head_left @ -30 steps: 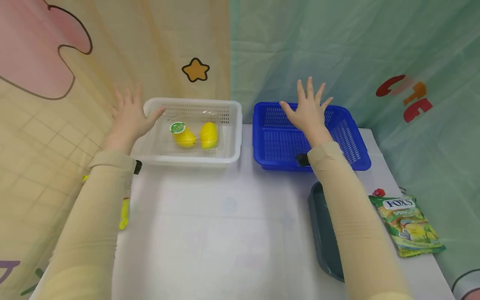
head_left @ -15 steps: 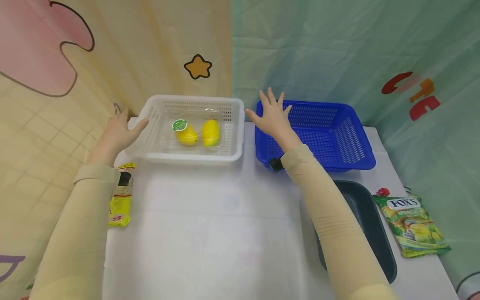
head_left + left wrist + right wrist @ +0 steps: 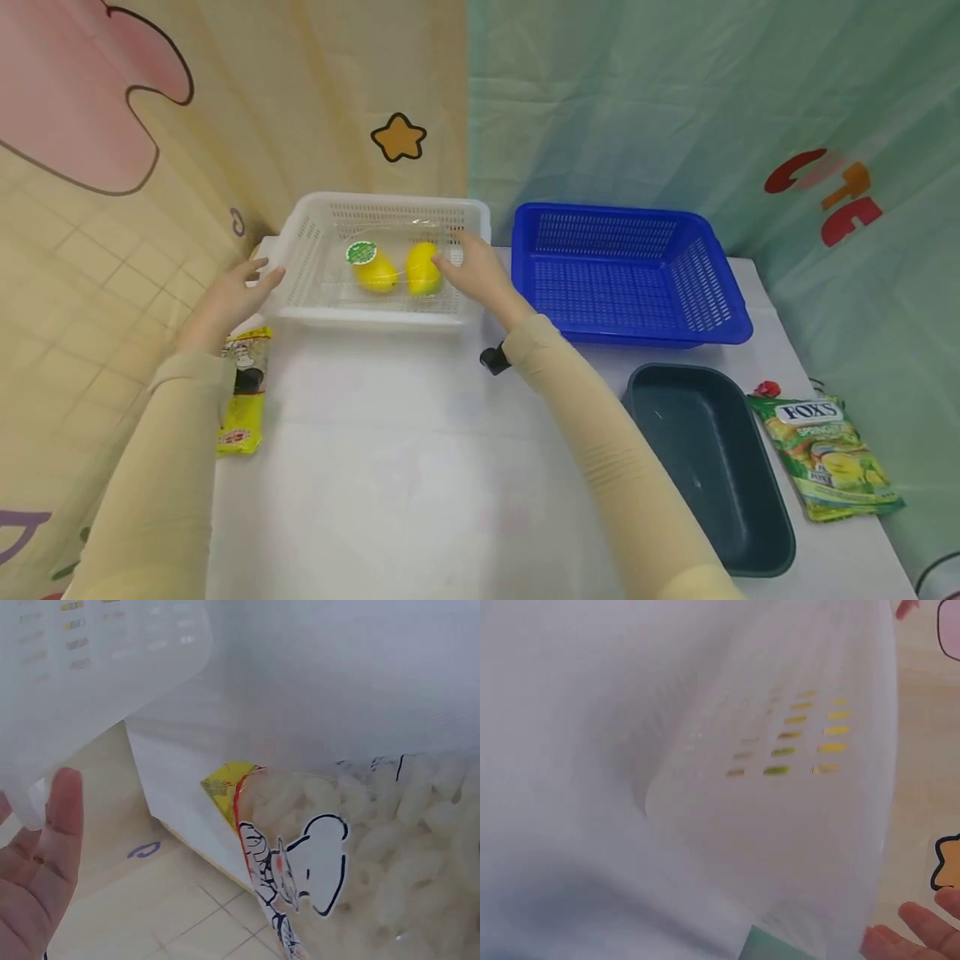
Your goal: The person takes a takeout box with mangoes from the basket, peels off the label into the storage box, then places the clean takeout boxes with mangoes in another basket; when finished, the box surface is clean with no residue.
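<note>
A white perforated plastic basket (image 3: pixel 382 317) stands at the back of the table. In it lies a clear plastic pack with two yellow fruits (image 3: pixel 423 268) and a round green label. My left hand (image 3: pixel 228 304) is at the basket's left end; in the left wrist view its thumb (image 3: pixel 66 799) stands by the rim corner, fingers partly hidden. My right hand (image 3: pixel 480 271) reaches over the right end, thumb pointing toward the nearer fruit. In the right wrist view its fingers (image 3: pixel 922 930) are loosely spread near the rim, without a visible grip.
A blue basket (image 3: pixel 630 335) stands right of the white one. Nearer me is a dark green tray (image 3: pixel 708 467), with a green Fox's bag (image 3: pixel 825 458) and a small red item (image 3: pixel 767 389) beside it. A yellow snack bag (image 3: pixel 243 408) lies by my left forearm.
My right hand has swung left from above the blue basket to the white basket's right end. My left hand has come down to its left end. The baskets stay put.
</note>
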Action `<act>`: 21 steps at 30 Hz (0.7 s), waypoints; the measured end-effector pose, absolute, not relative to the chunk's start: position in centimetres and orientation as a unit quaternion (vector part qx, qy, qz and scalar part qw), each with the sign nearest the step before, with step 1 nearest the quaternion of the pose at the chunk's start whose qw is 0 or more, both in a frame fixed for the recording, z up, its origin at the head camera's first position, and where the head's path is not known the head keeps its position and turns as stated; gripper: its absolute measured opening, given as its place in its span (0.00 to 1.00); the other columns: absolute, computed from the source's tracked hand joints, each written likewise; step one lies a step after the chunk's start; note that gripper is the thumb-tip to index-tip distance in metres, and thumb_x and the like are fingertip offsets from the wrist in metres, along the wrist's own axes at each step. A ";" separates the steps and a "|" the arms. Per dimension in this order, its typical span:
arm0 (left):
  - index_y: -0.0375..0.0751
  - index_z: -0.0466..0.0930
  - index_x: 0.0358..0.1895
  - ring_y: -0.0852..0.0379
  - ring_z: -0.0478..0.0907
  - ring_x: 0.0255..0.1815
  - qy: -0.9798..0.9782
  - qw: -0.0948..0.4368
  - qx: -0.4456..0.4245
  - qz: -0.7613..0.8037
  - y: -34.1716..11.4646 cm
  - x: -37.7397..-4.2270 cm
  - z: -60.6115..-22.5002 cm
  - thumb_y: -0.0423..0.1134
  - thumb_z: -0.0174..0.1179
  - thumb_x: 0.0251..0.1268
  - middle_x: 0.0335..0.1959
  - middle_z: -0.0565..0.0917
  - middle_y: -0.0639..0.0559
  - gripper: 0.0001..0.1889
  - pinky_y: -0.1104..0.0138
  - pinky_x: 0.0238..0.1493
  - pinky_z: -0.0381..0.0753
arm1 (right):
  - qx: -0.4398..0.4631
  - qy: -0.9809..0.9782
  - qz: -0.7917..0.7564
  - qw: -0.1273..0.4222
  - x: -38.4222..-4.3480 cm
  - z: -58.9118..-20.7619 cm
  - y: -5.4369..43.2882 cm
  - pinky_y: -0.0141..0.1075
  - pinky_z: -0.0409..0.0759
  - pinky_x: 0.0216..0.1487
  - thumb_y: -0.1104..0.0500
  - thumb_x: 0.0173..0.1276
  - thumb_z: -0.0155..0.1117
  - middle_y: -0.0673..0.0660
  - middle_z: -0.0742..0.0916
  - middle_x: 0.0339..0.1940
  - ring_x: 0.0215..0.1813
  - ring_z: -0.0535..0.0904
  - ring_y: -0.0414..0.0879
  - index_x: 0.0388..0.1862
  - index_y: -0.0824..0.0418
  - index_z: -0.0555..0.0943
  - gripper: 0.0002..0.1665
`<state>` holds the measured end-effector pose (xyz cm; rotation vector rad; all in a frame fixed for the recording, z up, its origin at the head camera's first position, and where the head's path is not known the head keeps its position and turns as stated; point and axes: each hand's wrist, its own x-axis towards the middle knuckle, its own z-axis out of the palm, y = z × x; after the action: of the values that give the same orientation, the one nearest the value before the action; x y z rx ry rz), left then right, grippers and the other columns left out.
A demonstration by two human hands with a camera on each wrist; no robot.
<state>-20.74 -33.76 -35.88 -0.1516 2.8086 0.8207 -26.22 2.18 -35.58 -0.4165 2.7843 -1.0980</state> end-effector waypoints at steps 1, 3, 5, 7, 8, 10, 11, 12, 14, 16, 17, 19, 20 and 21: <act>0.38 0.41 0.79 0.22 0.57 0.69 0.951 0.107 -0.056 0.283 -33.9 -20.7 -36.1 0.66 0.33 0.74 0.73 0.55 0.21 0.43 0.32 0.67 0.56 | -0.134 0.916 -0.374 0.062 -26.2 -35.8 1.8 0.47 0.67 0.74 0.45 0.74 0.57 0.60 0.72 0.73 0.73 0.68 0.55 0.74 0.62 0.64 0.37; 0.38 0.45 0.79 0.26 0.69 0.62 0.948 0.096 -0.057 0.298 -34.0 -20.5 -36.5 0.62 0.35 0.76 0.71 0.58 0.21 0.40 0.37 0.64 0.66 | -0.126 0.909 -0.391 0.071 -26.0 -36.3 1.2 0.47 0.70 0.72 0.47 0.74 0.58 0.61 0.74 0.72 0.71 0.71 0.55 0.73 0.63 0.66 0.35; 0.38 0.48 0.79 0.35 0.81 0.48 0.941 0.080 -0.059 0.322 -34.0 -20.4 -37.0 0.57 0.38 0.77 0.68 0.62 0.20 0.36 0.47 0.56 0.79 | -0.116 0.906 -0.399 0.083 -26.0 -36.6 0.6 0.47 0.72 0.71 0.48 0.74 0.59 0.62 0.75 0.71 0.70 0.72 0.55 0.72 0.64 0.67 0.34; 0.38 0.50 0.78 0.48 0.84 0.34 0.932 0.063 -0.061 0.353 -34.1 -20.2 -37.4 0.51 0.40 0.78 0.64 0.64 0.21 0.33 0.60 0.44 0.85 | -0.107 0.909 -0.393 0.093 -25.9 -37.1 0.1 0.46 0.73 0.70 0.48 0.73 0.59 0.63 0.75 0.70 0.69 0.73 0.56 0.72 0.65 0.67 0.35; 0.38 0.51 0.78 0.54 0.83 0.29 0.927 0.057 -0.063 0.366 -34.1 -20.1 -37.6 0.49 0.41 0.78 0.63 0.65 0.22 0.31 0.65 0.38 0.86 | -0.102 0.912 -0.386 0.096 -25.9 -37.2 -0.2 0.45 0.73 0.70 0.48 0.73 0.59 0.63 0.76 0.69 0.69 0.73 0.56 0.71 0.66 0.67 0.35; 0.39 0.52 0.78 0.64 0.79 0.26 0.916 0.052 -0.066 0.391 -34.2 -19.9 -37.8 0.46 0.41 0.78 0.60 0.66 0.24 0.30 0.70 0.34 0.86 | -0.086 0.918 -0.374 0.100 -25.8 -37.5 -0.6 0.44 0.73 0.70 0.49 0.73 0.58 0.63 0.76 0.69 0.69 0.74 0.55 0.71 0.66 0.67 0.34; 0.39 0.52 0.78 0.67 0.77 0.26 0.912 0.051 -0.067 0.401 -34.2 -19.9 -37.9 0.45 0.41 0.79 0.58 0.67 0.25 0.30 0.72 0.33 0.85 | -0.078 0.921 -0.369 0.099 -25.8 -37.7 -0.8 0.44 0.74 0.69 0.49 0.74 0.58 0.64 0.77 0.68 0.68 0.74 0.55 0.71 0.66 0.67 0.34; 0.40 0.51 0.78 0.68 0.76 0.26 0.908 0.051 -0.069 0.409 -34.2 -19.8 -38.0 0.45 0.41 0.79 0.57 0.67 0.26 0.30 0.72 0.33 0.86 | -0.068 0.922 -0.368 0.097 -25.8 -37.8 -1.0 0.44 0.74 0.69 0.49 0.74 0.58 0.64 0.77 0.68 0.68 0.74 0.55 0.71 0.67 0.67 0.34; 0.41 0.50 0.78 0.69 0.76 0.27 0.904 0.053 -0.071 0.418 -34.2 -19.8 -38.1 0.44 0.42 0.79 0.54 0.67 0.29 0.30 0.71 0.34 0.86 | -0.048 0.921 -0.375 0.093 -25.8 -37.9 -1.4 0.44 0.74 0.69 0.49 0.74 0.59 0.65 0.77 0.67 0.67 0.75 0.55 0.70 0.67 0.67 0.34; 0.42 0.50 0.78 0.69 0.76 0.27 0.904 0.054 -0.074 0.419 -34.2 -19.8 -38.1 0.44 0.42 0.79 0.52 0.67 0.31 0.30 0.71 0.35 0.86 | -0.029 0.916 -0.388 0.092 -25.8 -38.1 -1.7 0.44 0.74 0.69 0.50 0.73 0.59 0.65 0.76 0.68 0.68 0.74 0.56 0.71 0.67 0.66 0.34; 0.42 0.50 0.78 0.69 0.76 0.26 0.904 0.056 -0.076 0.418 -34.2 -19.8 -38.1 0.44 0.42 0.79 0.51 0.68 0.32 0.30 0.71 0.35 0.86 | -0.021 0.914 -0.396 0.092 -25.8 -38.1 -1.8 0.45 0.73 0.70 0.50 0.73 0.60 0.65 0.76 0.68 0.68 0.74 0.56 0.71 0.67 0.66 0.34; 0.43 0.50 0.78 0.70 0.76 0.26 0.903 0.056 -0.079 0.418 -34.2 -19.9 -38.1 0.43 0.43 0.79 0.51 0.68 0.33 0.30 0.71 0.36 0.86 | -0.007 0.911 -0.402 0.095 -25.8 -38.3 -2.1 0.45 0.73 0.70 0.50 0.73 0.60 0.66 0.76 0.68 0.69 0.73 0.56 0.71 0.66 0.65 0.35; 0.43 0.49 0.78 0.70 0.76 0.25 0.903 0.057 -0.081 0.418 -34.2 -19.9 -38.1 0.43 0.43 0.79 0.50 0.68 0.34 0.30 0.72 0.35 0.86 | 0.000 0.909 -0.405 0.096 -25.8 -38.3 -2.2 0.45 0.73 0.70 0.50 0.73 0.60 0.66 0.76 0.68 0.69 0.73 0.56 0.72 0.67 0.64 0.36; 0.43 0.49 0.79 0.70 0.76 0.25 0.903 0.057 -0.082 0.418 -34.2 -20.0 -38.1 0.42 0.43 0.78 0.50 0.68 0.34 0.30 0.72 0.36 0.86 | 0.006 0.909 -0.406 0.097 -25.7 -38.4 -2.3 0.45 0.73 0.69 0.50 0.73 0.60 0.66 0.76 0.68 0.69 0.73 0.57 0.72 0.67 0.64 0.36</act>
<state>-20.00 -34.18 -38.12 -0.2485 2.7373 1.2680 -25.75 -2.27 -38.39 0.0169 2.6914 -1.2032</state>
